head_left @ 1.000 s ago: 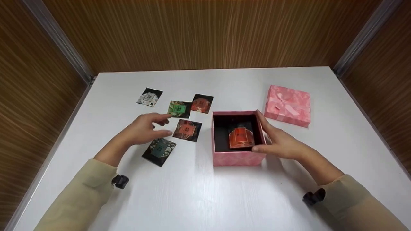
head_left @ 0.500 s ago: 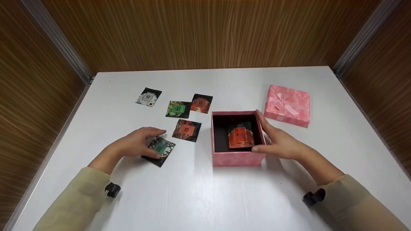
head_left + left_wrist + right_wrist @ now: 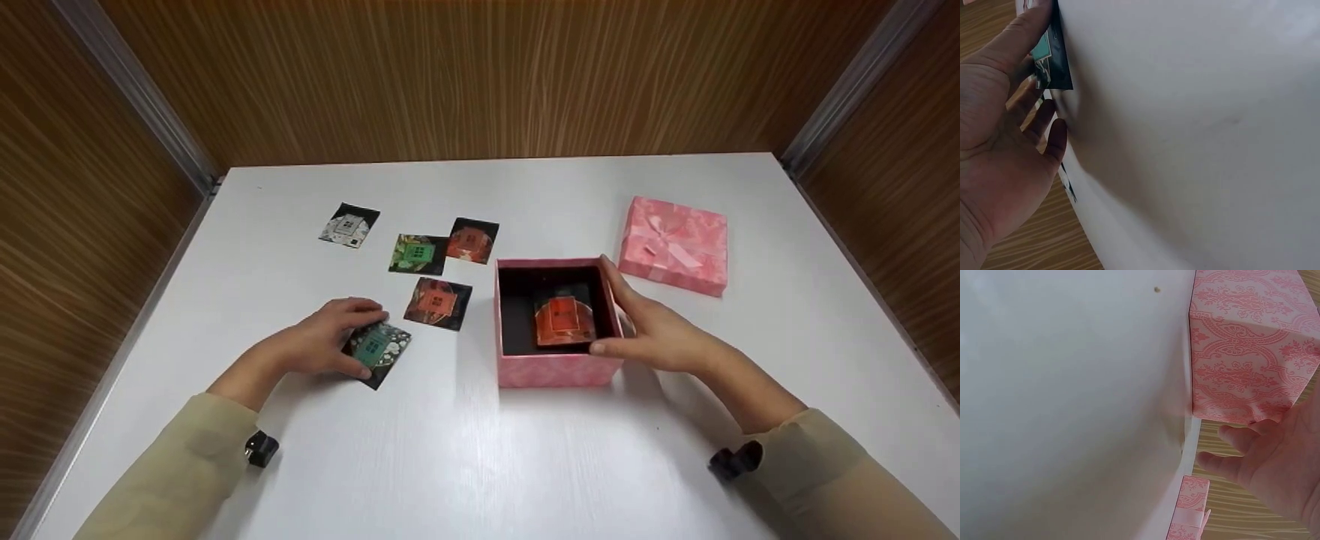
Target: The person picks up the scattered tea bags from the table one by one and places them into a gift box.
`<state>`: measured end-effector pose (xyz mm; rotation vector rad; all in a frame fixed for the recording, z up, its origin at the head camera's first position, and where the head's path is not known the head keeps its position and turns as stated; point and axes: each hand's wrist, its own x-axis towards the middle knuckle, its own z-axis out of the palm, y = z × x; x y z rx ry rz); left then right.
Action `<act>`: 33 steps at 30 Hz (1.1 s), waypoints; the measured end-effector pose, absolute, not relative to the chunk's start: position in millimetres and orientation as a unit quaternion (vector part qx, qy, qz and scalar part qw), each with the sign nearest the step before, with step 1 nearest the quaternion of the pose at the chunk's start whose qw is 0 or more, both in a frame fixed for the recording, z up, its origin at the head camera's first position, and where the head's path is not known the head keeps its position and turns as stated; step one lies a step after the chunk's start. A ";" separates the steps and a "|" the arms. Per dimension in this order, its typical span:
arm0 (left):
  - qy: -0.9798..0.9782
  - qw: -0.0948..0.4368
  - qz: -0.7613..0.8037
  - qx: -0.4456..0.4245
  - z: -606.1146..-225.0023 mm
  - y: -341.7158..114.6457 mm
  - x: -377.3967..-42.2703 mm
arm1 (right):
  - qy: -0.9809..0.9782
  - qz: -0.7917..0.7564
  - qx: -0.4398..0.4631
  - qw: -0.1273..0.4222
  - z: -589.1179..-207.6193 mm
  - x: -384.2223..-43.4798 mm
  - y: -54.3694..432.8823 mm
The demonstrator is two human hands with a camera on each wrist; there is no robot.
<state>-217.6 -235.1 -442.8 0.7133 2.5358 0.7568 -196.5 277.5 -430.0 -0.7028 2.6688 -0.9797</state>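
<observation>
My left hand [image 3: 319, 341] pinches a flat black sachet with a teal label [image 3: 373, 346] by its near and far edges in the head view. Thumb and fingers also hold that sachet [image 3: 1057, 59] in the left wrist view, where its lower corner stands off the white table. An open pink gift box [image 3: 556, 371] has a sachet with a red-orange label [image 3: 564, 319] in its dark inside. My right hand [image 3: 660, 330] grips the box's right side, thumb at the near corner and fingers at the far one. The right wrist view shows the hand [image 3: 1275, 467] against the patterned box wall [image 3: 1241, 371].
Left of the box lie a brown-red sachet [image 3: 437, 303], a green one [image 3: 417, 254], a red one [image 3: 472, 241] and a white-and-black one [image 3: 349, 225]. The pink lid with a bow [image 3: 673, 246] rests behind my right hand. Wood-grain panels [image 3: 480, 82] enclose the table.
My left hand has come back from beside the green and brown-red sachets to the teal-labelled one and now pinches it. My right hand and the box stay in place.
</observation>
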 end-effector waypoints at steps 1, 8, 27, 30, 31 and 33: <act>0.906 0.198 0.272 0.257 -443.1 -235.0 -217.6 | 0.906 -0.333 -0.238 0.107 -429.9 -196.5 277.7; 0.906 0.181 0.276 0.265 -446.8 -235.7 -220.5 | 0.906 -0.335 -0.236 0.108 -429.1 -196.9 278.1; 0.922 0.145 0.292 0.207 -446.8 -230.2 -222.8 | 0.900 -0.346 -0.244 0.107 -430.3 -196.7 278.8; 0.925 0.132 0.296 0.200 -448.0 -230.8 -223.8 | 0.899 -0.347 -0.246 0.106 -430.6 -196.5 278.7; 0.926 0.128 0.297 0.197 -448.0 -230.7 -224.0 | 0.899 -0.348 -0.246 0.106 -430.6 -196.4 278.7; 0.927 0.126 0.298 0.190 -447.7 -230.4 -224.6 | 0.899 -0.348 -0.245 0.106 -430.5 -196.4 278.7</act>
